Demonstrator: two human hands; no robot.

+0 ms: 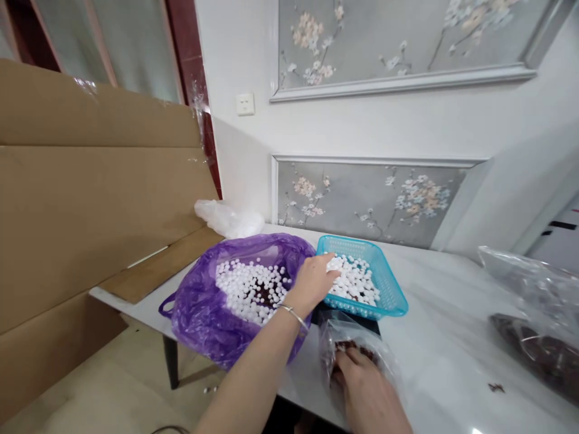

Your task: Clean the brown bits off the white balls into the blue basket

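Note:
My left hand [314,278] reaches over the near left rim of a blue plastic basket [392,288]. Its thumb and forefinger are closed around at least one small white ball [335,264], among many loose white balls [355,280] in the basket. Low in the view, my right hand [364,386] dips into a clear plastic bag [332,337] of small dark brown pieces [368,351]. Those fingers are curled in, and their tips are hidden among the pieces. Beneath my left forearm lies an opened purple plastic bag [194,307], holding more white balls and some dark brown pieces.
All of this rests on a white table [434,337] against a panelled wall. Large cardboard [90,217] stands at the left. A crumpled clear bag [230,218] lies behind the purple one. Another clear bag with dark contents [538,349] is at the right, near a small brown piece [496,387].

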